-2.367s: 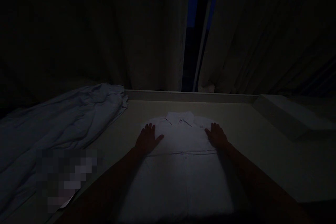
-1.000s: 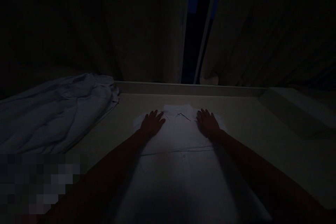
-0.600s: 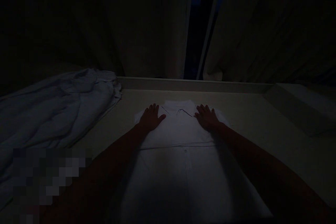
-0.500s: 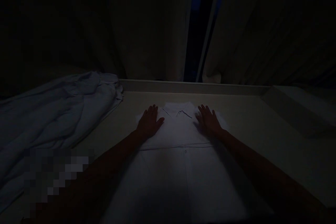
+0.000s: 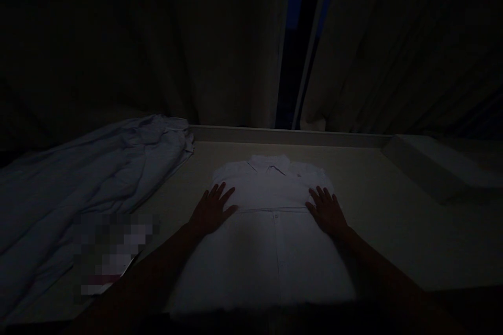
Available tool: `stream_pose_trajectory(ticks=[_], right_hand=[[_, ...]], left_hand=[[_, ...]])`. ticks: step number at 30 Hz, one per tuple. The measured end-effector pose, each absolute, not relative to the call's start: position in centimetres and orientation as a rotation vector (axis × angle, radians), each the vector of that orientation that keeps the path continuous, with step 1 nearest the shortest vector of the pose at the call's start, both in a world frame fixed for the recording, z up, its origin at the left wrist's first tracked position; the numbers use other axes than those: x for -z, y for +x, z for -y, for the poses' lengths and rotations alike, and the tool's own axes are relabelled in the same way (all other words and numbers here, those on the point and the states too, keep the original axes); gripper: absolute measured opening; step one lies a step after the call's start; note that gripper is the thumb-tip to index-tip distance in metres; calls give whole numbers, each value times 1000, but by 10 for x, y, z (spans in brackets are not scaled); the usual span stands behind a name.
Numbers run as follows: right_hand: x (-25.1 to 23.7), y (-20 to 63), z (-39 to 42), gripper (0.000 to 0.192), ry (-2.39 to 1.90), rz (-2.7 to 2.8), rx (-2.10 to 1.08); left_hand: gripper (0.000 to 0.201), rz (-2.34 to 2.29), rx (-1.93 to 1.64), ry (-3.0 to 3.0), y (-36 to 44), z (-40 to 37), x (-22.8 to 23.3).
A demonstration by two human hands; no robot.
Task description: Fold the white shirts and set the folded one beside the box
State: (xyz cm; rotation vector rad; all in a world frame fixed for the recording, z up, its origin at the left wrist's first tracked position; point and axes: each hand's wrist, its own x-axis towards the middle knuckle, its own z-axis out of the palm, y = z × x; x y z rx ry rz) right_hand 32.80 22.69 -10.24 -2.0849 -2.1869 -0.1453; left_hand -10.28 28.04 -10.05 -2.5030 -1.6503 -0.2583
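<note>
A white collared shirt (image 5: 271, 256) lies spread on a pale surface, its collar at the far end and a button placket down the middle. A crosswise fold or seam runs over it at about chest height. My left hand (image 5: 212, 209) rests on the shirt's left edge with fingers spread. On the opposite edge my right hand (image 5: 327, 212) lies flat, fingers apart. Neither hand grips anything. Dim light hides the finer details of the cloth.
A rumpled light cloth (image 5: 102, 167) is heaped at the left. Nearby lies a blurred-out flat item (image 5: 118, 251). A pale box-like block (image 5: 444, 167) stands at the right. Dark curtains (image 5: 228, 47) hang behind a low ledge (image 5: 291, 137), with a narrow window gap between them.
Both hands have slid back from near the collar toward me and outward to the shirt's side edges. The shoulders of the shirt are now uncovered. The camera view has shifted slightly.
</note>
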Motion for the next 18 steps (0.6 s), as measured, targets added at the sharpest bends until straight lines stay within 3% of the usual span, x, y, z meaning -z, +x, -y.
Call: stream_pose_trajectory(ticks=[10, 18], right_hand=[[102, 325, -244, 70, -2138, 2180, 134], [105, 327, -254, 69, -2120, 2180, 176]], left_hand=[[66, 1618, 281, -2411, -99, -289, 93], [70, 1796, 337, -2301, -66, -247, 85]])
